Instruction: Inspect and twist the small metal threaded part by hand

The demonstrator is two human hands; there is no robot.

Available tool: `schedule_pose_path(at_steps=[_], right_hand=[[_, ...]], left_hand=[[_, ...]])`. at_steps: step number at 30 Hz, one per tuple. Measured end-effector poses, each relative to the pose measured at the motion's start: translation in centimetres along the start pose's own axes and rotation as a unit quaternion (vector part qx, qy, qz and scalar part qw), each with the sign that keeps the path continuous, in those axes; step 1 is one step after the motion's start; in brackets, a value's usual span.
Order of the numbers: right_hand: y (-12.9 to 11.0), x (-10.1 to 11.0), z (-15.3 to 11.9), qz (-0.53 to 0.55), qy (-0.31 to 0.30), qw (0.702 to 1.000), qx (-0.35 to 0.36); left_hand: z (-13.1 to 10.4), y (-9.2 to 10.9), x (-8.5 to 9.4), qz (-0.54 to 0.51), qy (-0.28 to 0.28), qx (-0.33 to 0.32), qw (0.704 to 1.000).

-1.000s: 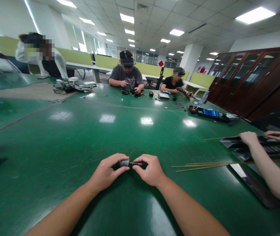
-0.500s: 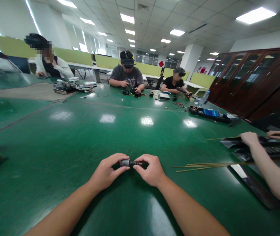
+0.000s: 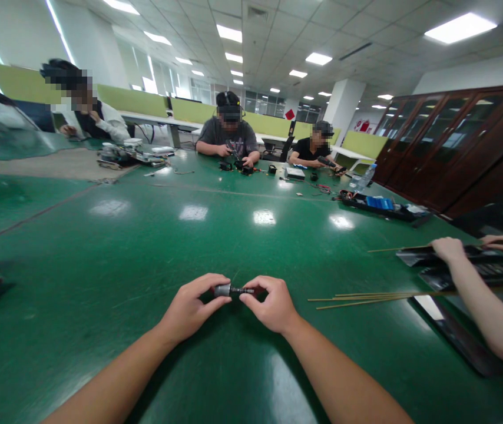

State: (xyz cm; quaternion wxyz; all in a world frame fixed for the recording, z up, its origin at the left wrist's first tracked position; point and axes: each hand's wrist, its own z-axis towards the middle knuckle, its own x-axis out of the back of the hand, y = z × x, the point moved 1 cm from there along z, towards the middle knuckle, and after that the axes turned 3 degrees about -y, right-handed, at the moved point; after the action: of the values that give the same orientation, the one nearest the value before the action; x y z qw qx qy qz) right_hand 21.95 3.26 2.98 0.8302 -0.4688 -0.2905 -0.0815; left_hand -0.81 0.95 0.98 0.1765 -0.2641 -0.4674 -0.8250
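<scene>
Between my two hands, just above or on the green table (image 3: 154, 247), lies a small grey cylindrical part (image 3: 222, 290) with a thin dark ribbed shaft. My left hand (image 3: 196, 303) pinches the grey cylinder between thumb and fingers. With thumb and forefinger, my right hand (image 3: 269, 301) grips the shaft's other end, where something reddish shows near the fingers. The part lies roughly level, its far ends partly covered by my fingertips. Exactly what kind of part it is cannot be made out.
Thin brass-coloured rods (image 3: 361, 297) lie to the right, near dark sheets and another person's hand (image 3: 449, 250). Several people sit across the table among electronic parts. A long black tray (image 3: 379, 206) and a bottle (image 3: 366, 176) stand at the back right.
The grey cylinder has shifted very slightly left, and my hands have barely moved. The person at the far left has moved a little.
</scene>
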Motion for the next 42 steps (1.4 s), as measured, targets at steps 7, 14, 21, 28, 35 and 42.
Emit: schedule_pose_path(at_steps=[7,14,21,28,35,42], right_hand=[[0.1,0.2,0.1,0.003,0.004,1.000,-0.001],[0.4,0.2,0.0,-0.003,0.009,1.000,-0.015],[0.3,0.4,0.2,0.002,0.012,1.000,-0.014],[0.4,0.4,0.1,0.006,0.010,1.000,-0.016],[0.4,0.8,0.3,0.007,0.011,1.000,-0.014],[0.4,1.2,0.4,0.013,0.017,1.000,-0.012]], left_hand=[[0.1,-0.1,0.1,0.002,0.001,0.007,1.000],[0.0,-0.5,0.0,0.003,0.006,0.010,1.000],[0.1,-0.5,0.1,0.003,0.009,0.012,1.000],[0.1,-0.5,0.3,0.004,0.010,0.013,1.000],[0.2,-0.6,0.3,0.004,0.015,0.021,1.000],[0.3,-0.4,0.4,-0.001,0.017,0.033,0.999]])
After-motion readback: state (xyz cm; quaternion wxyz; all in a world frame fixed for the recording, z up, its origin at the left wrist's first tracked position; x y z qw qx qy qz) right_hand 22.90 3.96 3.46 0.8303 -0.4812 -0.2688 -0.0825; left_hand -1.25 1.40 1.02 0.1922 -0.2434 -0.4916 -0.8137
